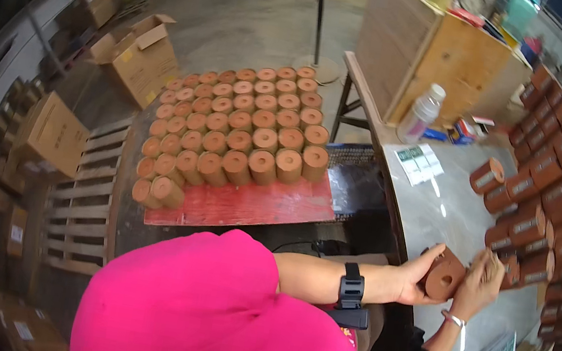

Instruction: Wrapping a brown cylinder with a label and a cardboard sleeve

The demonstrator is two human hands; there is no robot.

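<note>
Both hands, left hand (419, 274) and right hand (479, 283), grip a brown roll (444, 276).

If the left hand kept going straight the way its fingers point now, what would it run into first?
The left hand points rightward across the table and already grips the brown roll. Beyond that, it would probably meet the right hand, then the stacked rolls; depth is unclear.

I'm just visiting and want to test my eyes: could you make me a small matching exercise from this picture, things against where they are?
Things:
1. brown roll
2. clear plastic bottle
3. block of upright rolls
4. open cardboard box

Places:
A. on the red board
B. on the floor, far left
C. between left hand and right hand
D. standing on the grey table

Pairs: 1-C, 2-D, 3-A, 4-B
</note>
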